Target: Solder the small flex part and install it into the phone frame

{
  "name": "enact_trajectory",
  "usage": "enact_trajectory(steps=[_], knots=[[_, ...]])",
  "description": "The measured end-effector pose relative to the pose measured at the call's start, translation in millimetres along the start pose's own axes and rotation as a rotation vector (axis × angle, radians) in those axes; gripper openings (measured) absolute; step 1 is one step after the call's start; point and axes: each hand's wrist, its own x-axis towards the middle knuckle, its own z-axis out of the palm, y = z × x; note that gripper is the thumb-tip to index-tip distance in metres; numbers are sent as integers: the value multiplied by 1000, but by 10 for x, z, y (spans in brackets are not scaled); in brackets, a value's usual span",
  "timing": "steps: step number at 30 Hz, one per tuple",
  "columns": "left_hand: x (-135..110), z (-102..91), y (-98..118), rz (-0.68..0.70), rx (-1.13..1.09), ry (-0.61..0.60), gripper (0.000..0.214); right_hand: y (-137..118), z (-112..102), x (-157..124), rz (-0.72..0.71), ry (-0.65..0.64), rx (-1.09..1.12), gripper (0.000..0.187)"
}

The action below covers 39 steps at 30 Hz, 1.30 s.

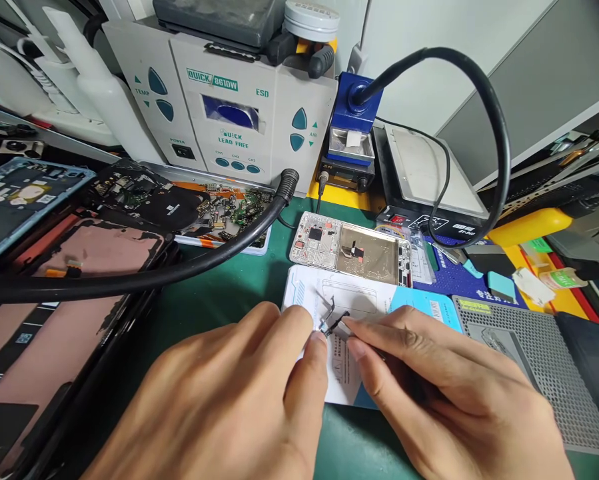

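Observation:
Over a white and blue printed box [299,283], both my hands meet at a small flex cable part [337,323] with thin dark strips and a light-coloured end. My left hand [249,380] is closed, pinching the light end between thumb and forefinger. From the other side, my right hand [444,380] is closed in a pinch at the part's black strip. The fingertips hide some of the part, so its exact kind is unclear. Just behind the box lies a silver phone frame [369,250] with its inside facing up.
A hot air station [249,100] stands at the back, its black hose [214,257] crossing the left side. Opened device housings [109,250] and circuit boards [239,213] lie at left. A soldering iron stand [356,100], heating plate [432,167] and perforated grey plate [534,373] are at right.

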Motion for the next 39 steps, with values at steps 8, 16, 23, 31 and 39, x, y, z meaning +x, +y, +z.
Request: enact_trajectory(steps=[8, 16, 23, 31, 39], knots=[[-48, -5, -7, 36, 108, 10, 23, 8, 0, -17, -43, 35, -19, 26], [-88, 20, -29, 112, 118, 131, 23, 16, 5, -4, -45, 34, -9, 23], [-8, 26, -29, 98, 100, 99, 23, 30, 17, 28, -42, 25, -7, 22], [-17, 29, -32, 95, 93, 100, 23, 3, 8, 28, -28, 15, 12, 22], [-89, 25, -34, 155, 122, -21, 22, 10, -6, -8, -10, 29, 15, 22]])
